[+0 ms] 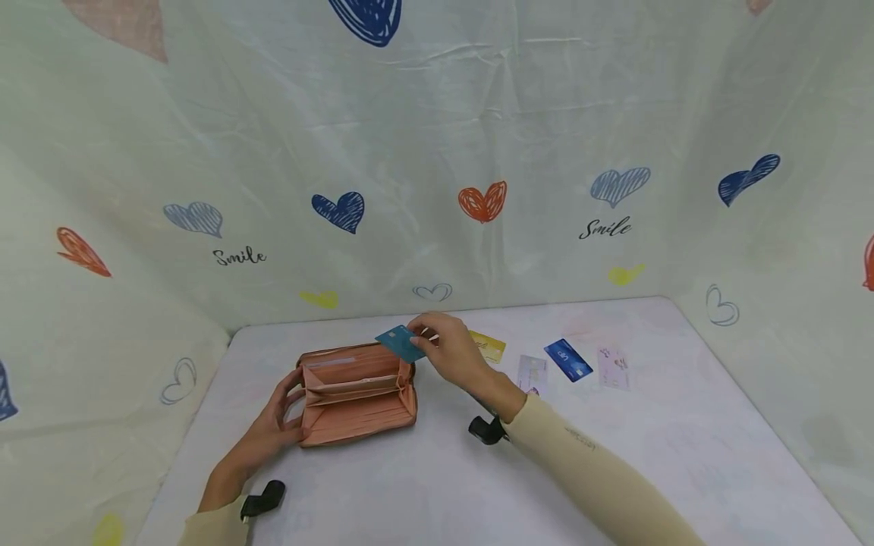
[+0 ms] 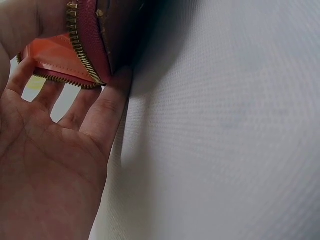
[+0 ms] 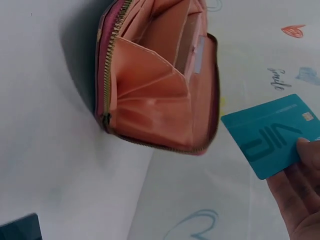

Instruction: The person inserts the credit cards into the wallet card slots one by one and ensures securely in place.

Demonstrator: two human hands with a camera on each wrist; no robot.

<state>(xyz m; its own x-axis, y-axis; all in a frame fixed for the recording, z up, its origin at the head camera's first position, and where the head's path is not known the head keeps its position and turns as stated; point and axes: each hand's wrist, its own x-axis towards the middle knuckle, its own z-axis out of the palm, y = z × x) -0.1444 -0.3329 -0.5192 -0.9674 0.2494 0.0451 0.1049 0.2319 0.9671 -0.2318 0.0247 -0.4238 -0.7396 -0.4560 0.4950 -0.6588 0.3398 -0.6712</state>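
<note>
A salmon-pink zip-around wallet (image 1: 358, 432) lies unzipped on the table, its pleated compartments spread apart. My left hand (image 1: 271, 425) grips the wallet's left edge, thumb on the near flap and fingers toward the far one; the left wrist view shows the brass zipper teeth beside the fingers. A teal bank card (image 1: 401, 343) is pinched between the thumb and fingers of my right hand (image 1: 451, 349). In the head view the card overlaps the wallet's far right corner. From the right wrist, the teal card (image 3: 275, 132) appears apart from the wallet (image 3: 150, 95), chip toward the hand.
To the right lie a yellow card (image 1: 488, 346), a pale grey card (image 1: 532, 371), a dark blue card (image 1: 568, 360) and a pale pink card (image 1: 613, 368). A white sheet printed with hearts (image 1: 410, 152) hangs behind the table (image 1: 437, 485). Black wrist cameras (image 1: 486, 431) sit on both wrists.
</note>
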